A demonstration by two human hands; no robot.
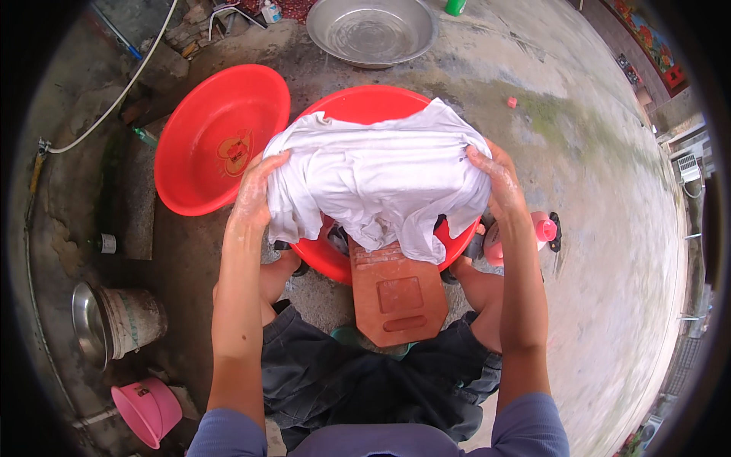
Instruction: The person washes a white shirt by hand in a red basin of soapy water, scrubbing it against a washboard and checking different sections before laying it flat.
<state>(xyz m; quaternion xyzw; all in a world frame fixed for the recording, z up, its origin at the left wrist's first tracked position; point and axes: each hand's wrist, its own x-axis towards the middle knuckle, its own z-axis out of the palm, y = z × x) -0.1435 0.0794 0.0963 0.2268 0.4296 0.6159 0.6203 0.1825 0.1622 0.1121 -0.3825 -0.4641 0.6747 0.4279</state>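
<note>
A wet white shirt (373,164) is stretched between my two hands above a red basin (358,103). My left hand (257,186) grips its left side, thumb on top and the other fingers hidden under the cloth. At the opposite side my right hand (499,179) holds the fabric the same way. Below the cloth, a brown washboard (400,297) leans over the near rim of the basin, its lower end between my knees. The shirt covers the washboard's upper part and most of the basin's inside, where some dark cloth shows at the edges.
Another red basin (205,137) stands at the left, tilted. A large metal basin (371,34) lies at the far side. Close to my right forearm is a pink bottle (542,231). A pink bucket (152,411) and a whitish bucket (137,320) are at the lower left.
</note>
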